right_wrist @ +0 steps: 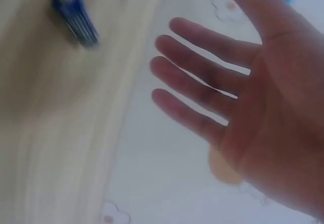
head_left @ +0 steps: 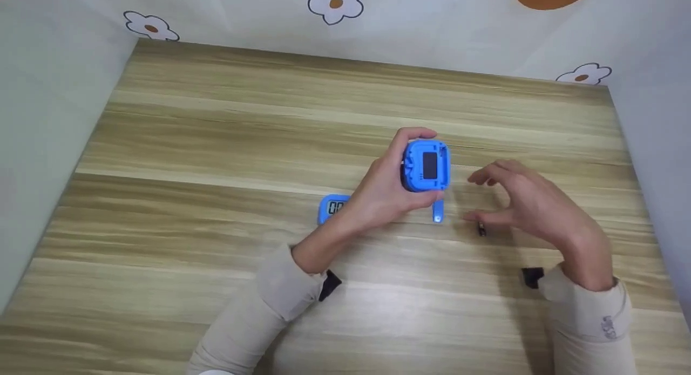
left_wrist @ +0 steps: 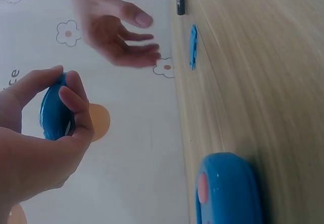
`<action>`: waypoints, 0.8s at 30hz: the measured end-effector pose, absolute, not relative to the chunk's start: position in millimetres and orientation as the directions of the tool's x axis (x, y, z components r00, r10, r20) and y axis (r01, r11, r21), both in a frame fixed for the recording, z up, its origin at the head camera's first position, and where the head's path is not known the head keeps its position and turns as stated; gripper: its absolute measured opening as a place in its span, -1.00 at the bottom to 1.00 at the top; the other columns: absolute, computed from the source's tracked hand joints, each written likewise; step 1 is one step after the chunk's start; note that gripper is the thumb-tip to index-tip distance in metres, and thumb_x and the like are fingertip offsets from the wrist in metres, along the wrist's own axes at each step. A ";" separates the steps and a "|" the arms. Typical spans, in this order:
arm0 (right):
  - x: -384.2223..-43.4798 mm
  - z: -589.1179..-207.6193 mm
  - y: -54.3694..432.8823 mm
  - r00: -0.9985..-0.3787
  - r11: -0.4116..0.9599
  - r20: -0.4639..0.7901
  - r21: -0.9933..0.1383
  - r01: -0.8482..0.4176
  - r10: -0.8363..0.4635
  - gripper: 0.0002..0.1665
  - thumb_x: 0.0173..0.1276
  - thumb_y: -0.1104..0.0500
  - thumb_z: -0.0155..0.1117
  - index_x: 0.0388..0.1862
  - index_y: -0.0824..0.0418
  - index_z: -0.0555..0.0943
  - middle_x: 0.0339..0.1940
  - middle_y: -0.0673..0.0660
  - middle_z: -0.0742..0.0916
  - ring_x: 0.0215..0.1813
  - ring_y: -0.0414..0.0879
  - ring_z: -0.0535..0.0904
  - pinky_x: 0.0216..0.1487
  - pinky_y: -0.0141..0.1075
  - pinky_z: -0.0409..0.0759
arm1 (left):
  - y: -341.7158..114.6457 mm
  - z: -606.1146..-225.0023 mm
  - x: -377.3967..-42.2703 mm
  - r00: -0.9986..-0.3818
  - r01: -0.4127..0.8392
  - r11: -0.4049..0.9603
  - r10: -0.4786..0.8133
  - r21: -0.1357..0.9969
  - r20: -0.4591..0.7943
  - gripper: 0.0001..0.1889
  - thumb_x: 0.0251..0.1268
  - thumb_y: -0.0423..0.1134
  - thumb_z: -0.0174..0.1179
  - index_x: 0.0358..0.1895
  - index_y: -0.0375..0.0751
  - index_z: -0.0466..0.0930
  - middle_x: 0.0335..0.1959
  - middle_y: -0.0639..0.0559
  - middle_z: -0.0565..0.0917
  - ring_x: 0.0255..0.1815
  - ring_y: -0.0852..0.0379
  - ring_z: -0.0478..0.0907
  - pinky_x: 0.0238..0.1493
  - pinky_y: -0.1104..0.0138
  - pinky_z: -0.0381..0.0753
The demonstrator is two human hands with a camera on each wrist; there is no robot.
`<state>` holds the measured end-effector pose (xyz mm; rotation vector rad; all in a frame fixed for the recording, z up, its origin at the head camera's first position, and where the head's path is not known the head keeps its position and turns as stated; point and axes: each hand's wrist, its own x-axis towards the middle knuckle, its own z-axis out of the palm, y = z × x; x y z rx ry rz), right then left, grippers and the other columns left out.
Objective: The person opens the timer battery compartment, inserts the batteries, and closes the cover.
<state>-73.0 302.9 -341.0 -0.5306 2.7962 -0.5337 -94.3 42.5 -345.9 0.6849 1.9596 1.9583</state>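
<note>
My left hand (head_left: 380,189) grips a blue digital timer (head_left: 429,165) between thumb and fingers, its back turned up toward the head camera. A dark rectangle sits on that back, and an uncovered battery slot runs along the right side. Below the timer, a narrow blue battery cover (head_left: 438,213) lies on the table. To the right, my right hand (head_left: 521,202) hovers with fingers spread and holds nothing. Under its thumb lies a small dark battery (head_left: 482,230), which shows blue in the right wrist view (right_wrist: 76,16).
A second blue timer (head_left: 326,210) lies on the wooden table (head_left: 216,132), partly hidden behind my left forearm; part of its display shows zeros. Pale walls printed with flowers (head_left: 336,4) enclose the table at the back and sides.
</note>
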 end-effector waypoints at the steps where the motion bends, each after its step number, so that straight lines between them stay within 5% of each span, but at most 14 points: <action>1: -70.1 -340.5 308.0 -0.904 0.871 -0.180 -0.392 -0.295 -0.387 -0.33 0.06 -0.13 0.57 0.07 0.18 0.60 -0.02 0.10 0.65 0.02 0.04 0.54 0.02 0.04 0.53 | 43.0 -345.8 -94.2 -0.844 0.119 -0.036 0.523 0.992 0.120 -0.18 0.04 -0.43 0.46 0.35 -0.01 0.19 0.21 -0.05 0.42 0.12 0.09 0.48 0.03 0.30 0.57; 14: -58.6 -360.8 325.7 -0.871 0.860 -0.205 -0.367 -0.354 -0.446 -0.41 -0.05 0.09 0.66 -0.01 0.15 0.64 -0.11 -0.01 0.67 -0.04 -0.09 0.58 0.03 -0.04 0.57 | 43.6 -347.4 -95.1 -0.844 0.090 -0.026 0.529 0.996 0.090 -0.19 0.04 -0.52 0.42 0.34 -0.03 0.21 0.24 -0.07 0.41 0.17 0.07 0.45 0.06 0.31 0.55; 20: -56.1 -345.8 318.9 -0.896 0.819 -0.023 -0.416 -0.395 -0.444 -0.46 -0.02 0.07 0.64 -0.04 0.08 0.63 -0.13 -0.12 0.68 -0.07 -0.20 0.57 -0.04 -0.21 0.55 | 46.9 -349.1 -94.3 -0.839 0.081 0.002 0.541 0.997 0.067 -0.18 0.04 -0.48 0.43 0.35 0.00 0.21 0.21 -0.05 0.43 0.13 0.09 0.47 0.06 0.31 0.55; 24: -57.1 -320.3 301.6 -0.859 0.697 0.163 -0.522 -0.492 -0.485 -0.44 -0.02 0.13 0.63 0.01 0.04 0.63 -0.08 -0.17 0.68 -0.04 -0.22 0.56 -0.01 -0.34 0.49 | 48.2 -352.2 -93.8 -0.830 0.081 0.012 0.554 0.997 0.061 -0.19 0.05 -0.48 0.42 0.35 -0.02 0.20 0.23 -0.04 0.43 0.17 0.11 0.45 0.10 0.32 0.51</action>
